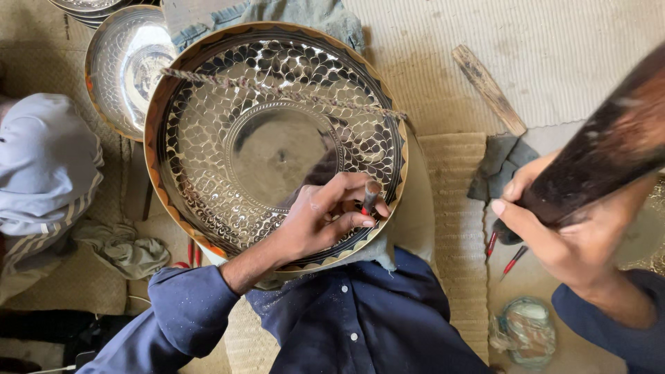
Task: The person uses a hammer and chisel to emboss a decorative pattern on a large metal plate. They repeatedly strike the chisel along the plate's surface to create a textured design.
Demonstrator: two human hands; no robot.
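Brass, or something like it, makes up the big round engraved tray (277, 142) that leans against the person's lap, its face tilted up toward the camera and its lower rim hidden behind the left hand (325, 221); a twisted cord (284, 91) runs across its upper part. That hand rests on the lower right of the tray's face, fingers curled tight round a short punch (370, 198) with a red-marked shank, its tip down on the patterned band. The right hand (561, 235) is raised off to the side, wrapped firmly round the handle of a dark wooden mallet (609, 149), blurred as if in swing. I judge the tray stiff but thin, fairly light for its width, slippery on the polished centre and easily dented, so it is best gripped at the coloured rim with both hands. A second engraved plate (125, 69) lies behind it, a wooden stick (488, 88) and grey rag (502, 163) to the right, spare red-tipped tools (502, 253) on the mat (450, 208)
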